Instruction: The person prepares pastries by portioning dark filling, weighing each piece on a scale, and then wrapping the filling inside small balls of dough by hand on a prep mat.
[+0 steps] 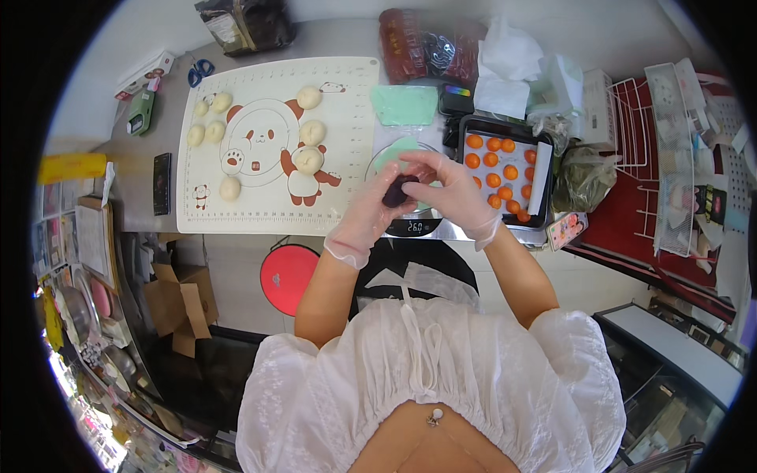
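Note:
Both my hands wear clear plastic gloves and meet around a lump of dark purple paste (395,192). My left hand (374,204) cups the lump from the left side. The fingers of my right hand (450,184) press on it from the right. Under them is a kitchen scale (414,227) with a lit display and a piece of green sheet (395,152) on its pan. To the left, several pale dough balls (309,161) lie on a panda-printed pastry mat (266,207). A black baking tray (507,124) at the right holds several orange egg yolks (510,172).
A red plastic packet (408,44), a mint-green bag (405,105) and white tissues (502,88) stand behind the scale. Blue-handled scissors (201,72) and a black phone (162,183) lie left. A wire rack (633,127) is at the right. A red round stool (290,278) stands below the table.

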